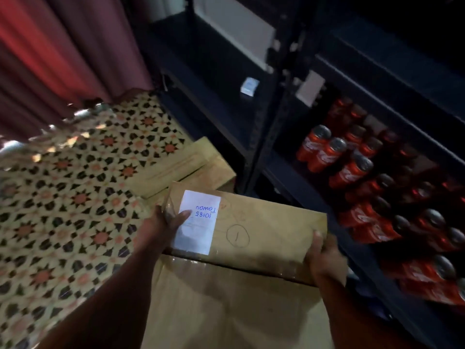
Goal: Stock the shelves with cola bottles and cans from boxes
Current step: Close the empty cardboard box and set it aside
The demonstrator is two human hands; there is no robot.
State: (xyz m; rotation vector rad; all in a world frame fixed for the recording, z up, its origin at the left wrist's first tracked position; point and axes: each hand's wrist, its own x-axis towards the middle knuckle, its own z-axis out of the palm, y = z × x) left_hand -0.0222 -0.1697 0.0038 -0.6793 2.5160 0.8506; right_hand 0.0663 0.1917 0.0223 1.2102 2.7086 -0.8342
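Both hands, left hand (164, 224) and right hand (324, 258), grip cardboard box (251, 230). Right of right hand: shelf (302, 195) bay packed with red cola cans (349, 171). Ahead of left hand: second box (186, 167). Left of left hand: bare patterned floor (63, 197).

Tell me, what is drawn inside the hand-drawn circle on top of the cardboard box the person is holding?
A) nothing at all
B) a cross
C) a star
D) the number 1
D: the pen circle on the top of the cardboard box encloses a single stroke that reads as a 1, just right of the white paper label under the left hand.
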